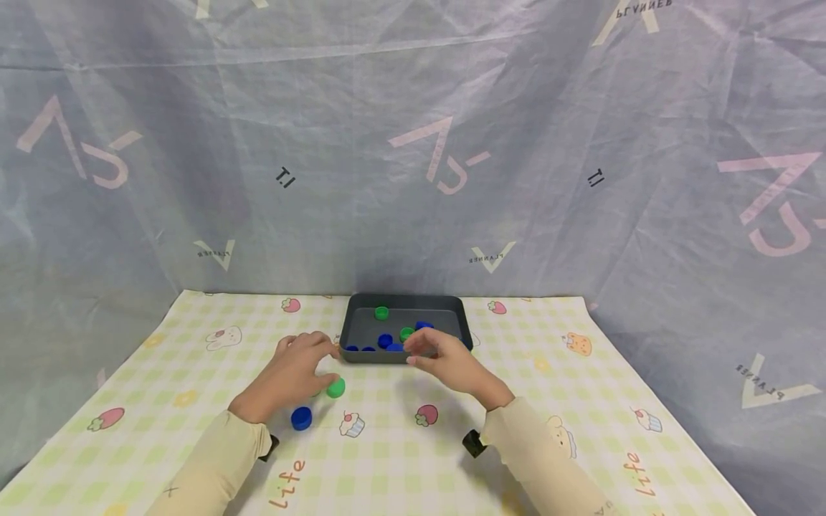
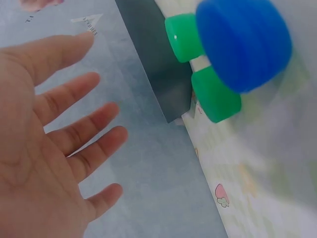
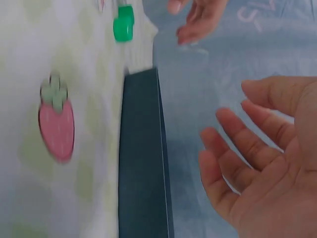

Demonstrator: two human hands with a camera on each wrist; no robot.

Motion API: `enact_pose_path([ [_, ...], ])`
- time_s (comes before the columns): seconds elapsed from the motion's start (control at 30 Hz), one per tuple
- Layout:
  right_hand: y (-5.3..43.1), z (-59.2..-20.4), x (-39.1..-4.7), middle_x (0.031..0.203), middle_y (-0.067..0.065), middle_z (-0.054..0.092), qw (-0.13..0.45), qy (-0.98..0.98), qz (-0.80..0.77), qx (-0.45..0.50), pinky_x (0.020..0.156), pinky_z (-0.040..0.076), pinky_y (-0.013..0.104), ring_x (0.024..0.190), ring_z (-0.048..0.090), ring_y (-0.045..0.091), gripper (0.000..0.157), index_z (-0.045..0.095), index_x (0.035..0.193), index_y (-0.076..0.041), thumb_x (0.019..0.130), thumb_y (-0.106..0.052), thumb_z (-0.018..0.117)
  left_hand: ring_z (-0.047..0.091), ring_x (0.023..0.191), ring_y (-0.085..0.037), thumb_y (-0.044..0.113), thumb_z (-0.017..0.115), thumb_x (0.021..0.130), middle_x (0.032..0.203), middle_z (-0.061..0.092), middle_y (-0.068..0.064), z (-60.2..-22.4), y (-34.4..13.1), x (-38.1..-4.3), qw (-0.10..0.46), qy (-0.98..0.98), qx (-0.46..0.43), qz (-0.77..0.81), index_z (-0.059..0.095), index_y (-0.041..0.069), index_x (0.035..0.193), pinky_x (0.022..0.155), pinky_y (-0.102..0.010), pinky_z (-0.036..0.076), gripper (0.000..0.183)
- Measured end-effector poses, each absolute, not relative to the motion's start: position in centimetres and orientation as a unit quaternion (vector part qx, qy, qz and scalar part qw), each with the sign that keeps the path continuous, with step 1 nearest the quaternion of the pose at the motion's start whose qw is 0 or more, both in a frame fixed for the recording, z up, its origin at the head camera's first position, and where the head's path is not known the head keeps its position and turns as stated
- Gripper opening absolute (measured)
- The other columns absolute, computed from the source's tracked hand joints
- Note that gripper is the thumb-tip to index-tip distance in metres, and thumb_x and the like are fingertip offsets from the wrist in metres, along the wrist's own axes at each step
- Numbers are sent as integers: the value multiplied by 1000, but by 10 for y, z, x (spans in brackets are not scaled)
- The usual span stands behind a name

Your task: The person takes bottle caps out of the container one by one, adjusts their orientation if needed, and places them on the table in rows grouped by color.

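My left hand [image 1: 287, 376] hovers over the cloth left of the dark grey tray [image 1: 445, 319], its fingers spread and holding nothing. Below its thumb a green bottle cap [image 1: 335, 388] lies on the cloth, with a second green cap [image 2: 216, 94] beside it, mostly hidden by the hand in the head view. Nearer the front sits a blue cap [image 1: 301, 418]. At the tray's front right corner is my right hand [image 1: 448, 360], empty, its fingers loosely bent over the rim. Inside the tray are green caps [image 1: 381, 313] and several blue caps [image 1: 385, 341], some partly hidden by the front wall.
A checked tablecloth [image 1: 426, 459] printed with strawberries and cupcakes covers the table. Behind the tray hangs a grey printed curtain [image 1: 348, 229], close to the table's back edge. Dark devices [image 1: 474, 443] are worn at both wrists.
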State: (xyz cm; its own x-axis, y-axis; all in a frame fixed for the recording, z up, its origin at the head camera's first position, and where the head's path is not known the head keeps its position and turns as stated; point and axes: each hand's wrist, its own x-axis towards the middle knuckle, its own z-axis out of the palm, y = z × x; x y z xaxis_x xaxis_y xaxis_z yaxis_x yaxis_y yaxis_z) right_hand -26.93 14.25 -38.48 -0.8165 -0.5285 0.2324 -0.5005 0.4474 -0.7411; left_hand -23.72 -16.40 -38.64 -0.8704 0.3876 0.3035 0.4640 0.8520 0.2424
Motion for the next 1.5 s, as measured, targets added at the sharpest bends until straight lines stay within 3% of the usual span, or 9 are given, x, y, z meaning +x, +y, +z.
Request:
enact_pose_path([
  [0.23, 160, -393, -286, 114, 2, 67, -64, 922, -305, -228, 93, 51, 42, 109, 63, 21, 20, 67, 115, -12, 96, -18, 68, 56, 116, -25, 29, 79, 86, 121, 61, 2, -389, -166, -240, 128, -953, -229, -150, 70, 20, 109, 107, -58, 26, 26],
  [0.53, 171, -411, -302, 110, 7, 67, -72, 955, -194, -211, 93, 51, 43, 105, 64, 26, 23, 69, 113, -7, 92, -18, 72, 56, 114, -25, 28, 80, 85, 119, 63, 2, -387, -166, -239, 120, -955, -227, -150, 71, 20, 109, 106, -59, 27, 27],
  [0.7, 173, -420, -305, 117, 8, 67, -87, 965, -129, -211, 96, 44, 53, 115, 59, 31, 31, 68, 119, -10, 92, -26, 72, 57, 112, -25, 26, 80, 85, 117, 63, 3, -388, -167, -240, 116, -956, -229, -144, 70, 21, 109, 105, -60, 28, 26],
  [0.83, 176, -423, -305, 121, 5, 66, -76, 972, -114, -192, 92, 38, 59, 118, 55, 31, 33, 67, 122, -15, 93, -31, 71, 57, 114, -25, 25, 80, 85, 118, 63, 3, -389, -167, -240, 111, -956, -230, -145, 70, 21, 109, 105, -60, 28, 26],
  [1.07, 178, -420, -303, 128, 8, 60, -54, 972, -114, -197, 91, 40, 59, 119, 56, 31, 30, 69, 120, -18, 93, -30, 71, 57, 116, -27, 25, 80, 85, 119, 64, 2, -390, -167, -240, 105, -957, -224, -149, 71, 20, 109, 105, -60, 27, 26],
  [1.33, 178, -423, -304, 121, 14, 59, -26, 966, -139, -218, 98, 47, 45, 110, 58, 30, 37, 65, 123, -3, 93, -23, 71, 58, 115, -26, 26, 78, 87, 120, 64, 2, -390, -165, -239, 103, -956, -229, -154, 71, 21, 106, 105, -59, 29, 21],
  [1.5, 179, -425, -305, 128, 15, 58, -8, 967, -141, -214, 102, 45, 46, 119, 56, 33, 45, 62, 130, -2, 94, -27, 70, 58, 116, -26, 28, 78, 87, 120, 64, 2, -393, -164, -237, 103, -955, -229, -158, 71, 20, 108, 105, -58, 29, 23],
])
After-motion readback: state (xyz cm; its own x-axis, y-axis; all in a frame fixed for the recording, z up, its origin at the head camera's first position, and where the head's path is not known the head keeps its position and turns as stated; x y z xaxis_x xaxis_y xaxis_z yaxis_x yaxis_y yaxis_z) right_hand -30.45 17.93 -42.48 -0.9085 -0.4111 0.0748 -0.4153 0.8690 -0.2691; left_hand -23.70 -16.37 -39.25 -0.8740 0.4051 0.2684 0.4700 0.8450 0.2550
